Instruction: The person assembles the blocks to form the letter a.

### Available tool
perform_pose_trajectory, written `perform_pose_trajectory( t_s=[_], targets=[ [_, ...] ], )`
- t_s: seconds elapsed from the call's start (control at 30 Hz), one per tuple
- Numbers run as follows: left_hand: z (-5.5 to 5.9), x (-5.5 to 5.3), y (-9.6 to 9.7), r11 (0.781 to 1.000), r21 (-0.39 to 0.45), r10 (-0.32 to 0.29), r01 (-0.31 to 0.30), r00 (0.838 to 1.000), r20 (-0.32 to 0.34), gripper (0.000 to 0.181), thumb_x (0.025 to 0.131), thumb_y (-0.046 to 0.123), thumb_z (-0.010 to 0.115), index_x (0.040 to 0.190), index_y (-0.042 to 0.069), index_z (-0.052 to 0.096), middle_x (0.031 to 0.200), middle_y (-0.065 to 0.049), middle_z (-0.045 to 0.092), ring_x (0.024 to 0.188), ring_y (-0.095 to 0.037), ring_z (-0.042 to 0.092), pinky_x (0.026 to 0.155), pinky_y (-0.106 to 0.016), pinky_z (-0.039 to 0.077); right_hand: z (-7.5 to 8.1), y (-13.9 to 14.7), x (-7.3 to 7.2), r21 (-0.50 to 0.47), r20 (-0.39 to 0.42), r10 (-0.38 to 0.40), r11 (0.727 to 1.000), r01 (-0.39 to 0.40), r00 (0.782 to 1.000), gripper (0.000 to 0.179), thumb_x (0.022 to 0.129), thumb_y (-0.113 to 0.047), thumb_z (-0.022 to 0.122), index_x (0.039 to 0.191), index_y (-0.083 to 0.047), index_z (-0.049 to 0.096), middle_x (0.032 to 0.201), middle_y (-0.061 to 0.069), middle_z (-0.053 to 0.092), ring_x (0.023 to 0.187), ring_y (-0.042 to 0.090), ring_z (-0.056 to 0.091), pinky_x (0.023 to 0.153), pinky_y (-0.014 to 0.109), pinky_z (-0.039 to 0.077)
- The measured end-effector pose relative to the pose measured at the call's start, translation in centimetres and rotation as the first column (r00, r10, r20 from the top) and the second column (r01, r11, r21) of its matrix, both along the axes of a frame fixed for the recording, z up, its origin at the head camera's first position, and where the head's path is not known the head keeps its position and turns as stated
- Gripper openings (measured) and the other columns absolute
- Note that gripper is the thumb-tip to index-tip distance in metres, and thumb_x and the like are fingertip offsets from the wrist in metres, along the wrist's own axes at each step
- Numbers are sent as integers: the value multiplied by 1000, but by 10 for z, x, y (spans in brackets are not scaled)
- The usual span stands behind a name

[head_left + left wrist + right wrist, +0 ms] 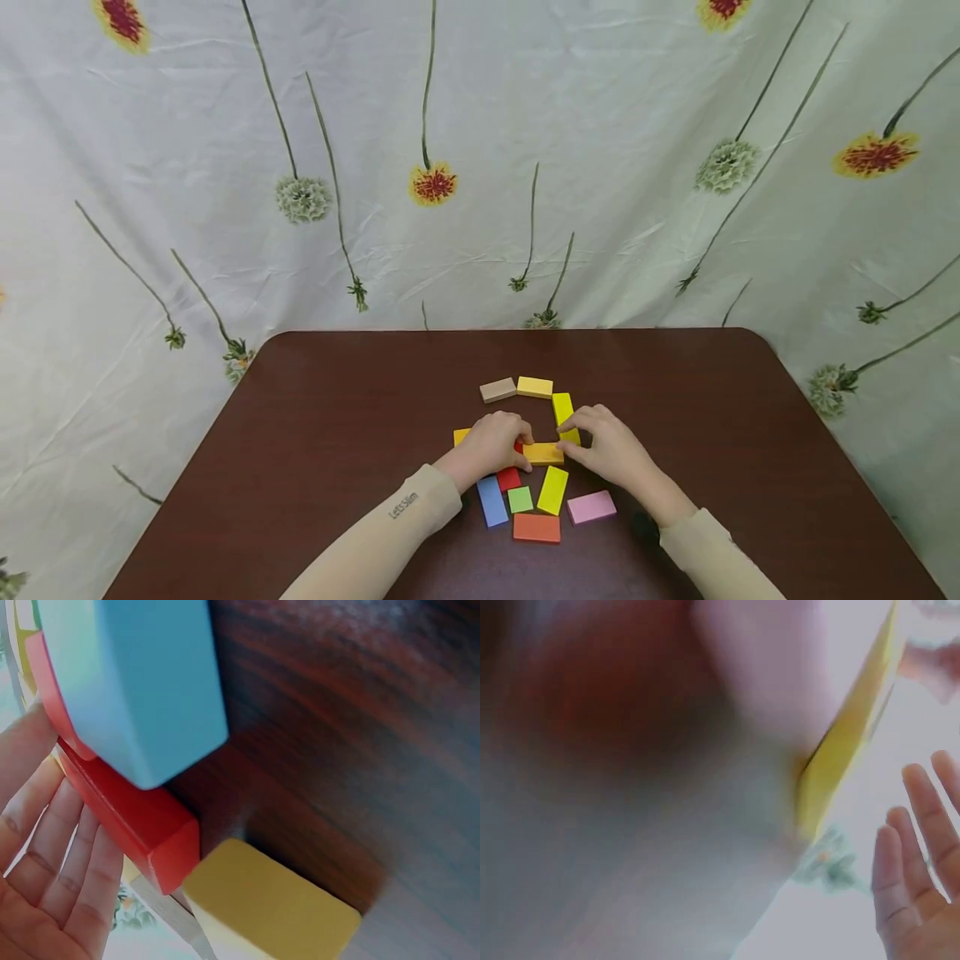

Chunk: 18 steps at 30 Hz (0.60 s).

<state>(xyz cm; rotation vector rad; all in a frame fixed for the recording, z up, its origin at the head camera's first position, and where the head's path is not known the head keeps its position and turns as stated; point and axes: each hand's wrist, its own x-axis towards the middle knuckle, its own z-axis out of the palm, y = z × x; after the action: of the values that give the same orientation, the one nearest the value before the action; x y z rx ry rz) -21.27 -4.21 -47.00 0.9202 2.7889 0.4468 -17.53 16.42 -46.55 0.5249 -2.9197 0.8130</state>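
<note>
In the head view, an orange-yellow block (543, 453) lies flat between the two hands. My left hand (491, 442) reaches over a red block (131, 814), thumb and fingertips beside the orange-yellow block's left end; its fingers look fairly straight in the left wrist view. I cannot tell whether they touch it. My right hand (609, 446) is at the other end, thumb tip by the block's right corner and forefinger close to two yellow blocks (562, 408) set end to end. The right wrist view shows several straight fingers (922, 847) with nothing in them.
Nearer the person lie a blue block (492, 502), a smaller red block (508, 478), a green block (520, 499), a yellow block (552, 490), a pink block (592, 507) and an orange-red block (536, 528). Beyond sit tan (498, 390) and pale yellow (535, 387) blocks on the brown table (360, 392).
</note>
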Motion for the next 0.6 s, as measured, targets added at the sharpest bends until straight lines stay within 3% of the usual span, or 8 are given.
perform_pose_trajectory(
  t_s=[0.13,0.27,0.37,0.6],
  targets=[
    [-1,0,-2,1000,7,-7,7,1000,-13,30,74,33,87,95,14,76,84,3,67,69,-8,47,62,-19,43,4,-19,19,-7,29,132,991,-132,991,16,81,-26,81,93,-18,75,91,-6,68,87,13,55,74,27,51],
    [-2,0,-2,1000,18,1,-1,1000,-12,27,76,31,86,95,14,76,83,3,66,69,-8,48,60,-19,42,6,-34,31,13,52,234,972,-235,971,14,82,-26,80,93,-19,75,94,-9,68,94,13,58,81,32,54],
    [-1,-1,-2,1000,18,10,-9,1000,-8,24,77,28,85,95,15,76,83,3,66,70,-8,48,59,-19,42,6,-42,36,51,32,278,959,-279,960,15,81,-24,81,93,-17,74,95,-8,68,96,15,60,86,37,55],
    [0,-1,-2,1000,12,11,-11,1000,-5,23,78,28,84,95,16,76,85,3,67,71,-9,50,60,-20,43,1,-50,41,118,20,313,942,-313,950,16,79,-19,82,92,-13,74,92,-5,68,86,11,54,77,24,52]
  ],
)
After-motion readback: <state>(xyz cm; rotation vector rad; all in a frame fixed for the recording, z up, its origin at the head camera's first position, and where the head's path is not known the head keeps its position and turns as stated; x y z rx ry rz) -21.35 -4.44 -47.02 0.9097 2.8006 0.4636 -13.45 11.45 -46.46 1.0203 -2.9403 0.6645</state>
